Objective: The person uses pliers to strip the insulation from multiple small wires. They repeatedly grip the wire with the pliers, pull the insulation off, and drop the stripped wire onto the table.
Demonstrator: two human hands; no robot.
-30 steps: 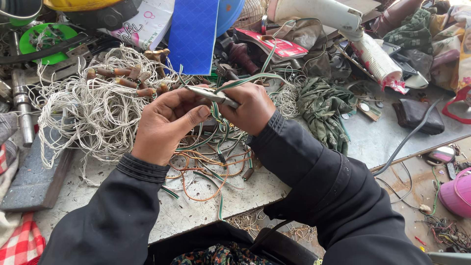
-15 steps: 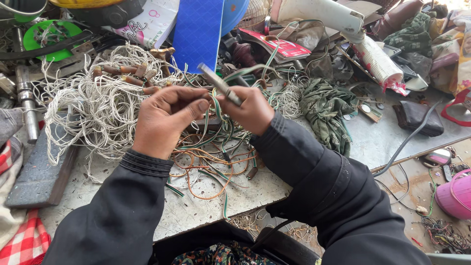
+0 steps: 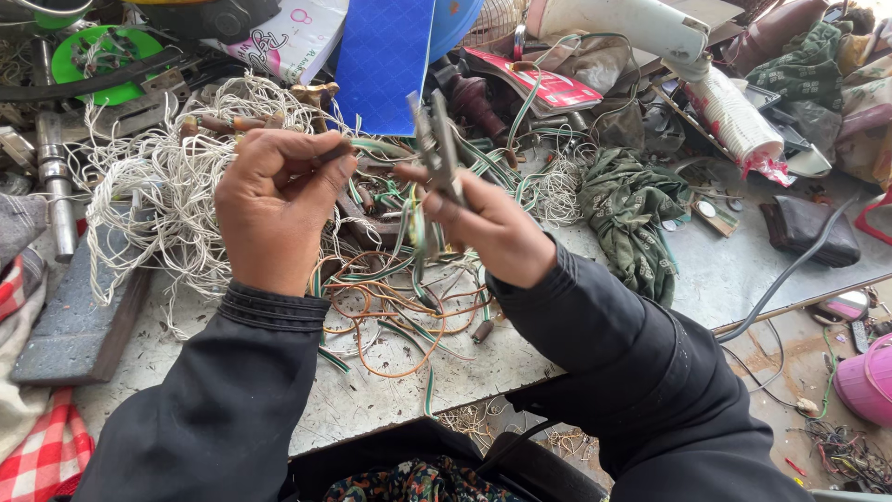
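My right hand (image 3: 497, 232) grips a pair of grey metal pliers (image 3: 435, 144) by the handles, jaws pointing up and away. My left hand (image 3: 274, 209) pinches the end of a green-and-white striped wire (image 3: 376, 149) between thumb and fingers, a short way left of the pliers. Below both hands lies a loose tangle of orange and green-striped wires (image 3: 390, 307) on the grey worktop (image 3: 372, 390). Both arms wear dark sleeves.
A big snarl of white cord (image 3: 158, 204) lies at left with brown plugs. A blue panel (image 3: 386, 60), a green cloth (image 3: 632, 214), a stack of paper cups (image 3: 734, 121), a dark wallet (image 3: 808, 228) and a metal bar (image 3: 51, 186) crowd the bench. A pink bucket (image 3: 869, 376) stands on the floor.
The pliers swung from lying across to pointing upward, and my hands drew apart: the left moved left with the wire end, the right shifted slightly right.
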